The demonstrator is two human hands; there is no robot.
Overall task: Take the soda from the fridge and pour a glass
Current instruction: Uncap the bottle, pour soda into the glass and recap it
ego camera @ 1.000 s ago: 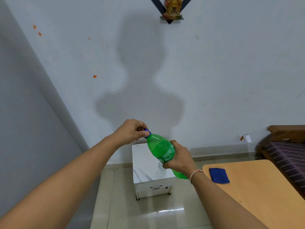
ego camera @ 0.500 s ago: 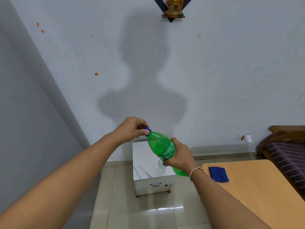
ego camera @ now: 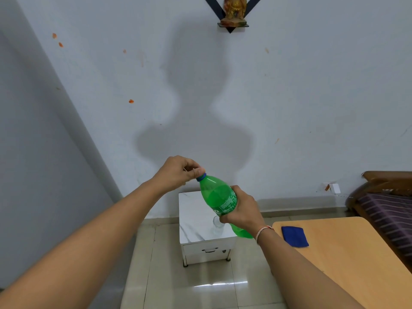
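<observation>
Fingers pinch blue cap; bottle label unreadable.

A small white cabinet with a marble top stands on the tiled floor by the wall. A blue cloth lies on a wooden table. A striped bed is behind it. A little statue sits high on a wall shelf.

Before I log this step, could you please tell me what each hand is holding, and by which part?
Both hold the bottle: the right hand grips its labelled middle, and the left hand pinches the blue cap with its fingers.
</observation>
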